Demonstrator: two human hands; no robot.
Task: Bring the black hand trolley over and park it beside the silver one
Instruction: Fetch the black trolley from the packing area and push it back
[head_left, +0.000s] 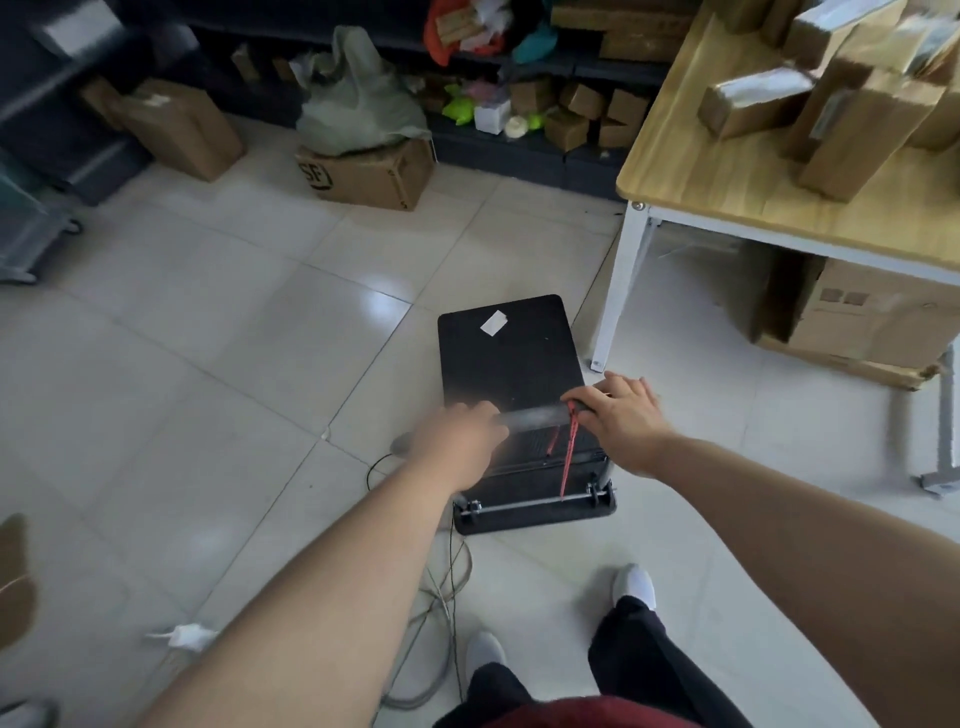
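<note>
The black hand trolley (506, 353) stands on the tiled floor in front of me, its flat deck bearing a small white sticker. Its grey handle bar (535, 415) runs across between my hands, with a red cord hanging from its right end. My left hand (460, 436) is wrapped around the bar's left end. My right hand (621, 410) rests over the bar's right end, fingers curled on it. No silver trolley is clearly visible; a grey framed object on wheels at the far left edge is blurred.
A wooden table (727, 171) with white legs, piled with parcels, stands close on the trolley's right. Cardboard boxes (363, 174) and a bag line dark shelving at the back. Cables (441, 597) lie on the floor by my feet. Open tiles stretch left.
</note>
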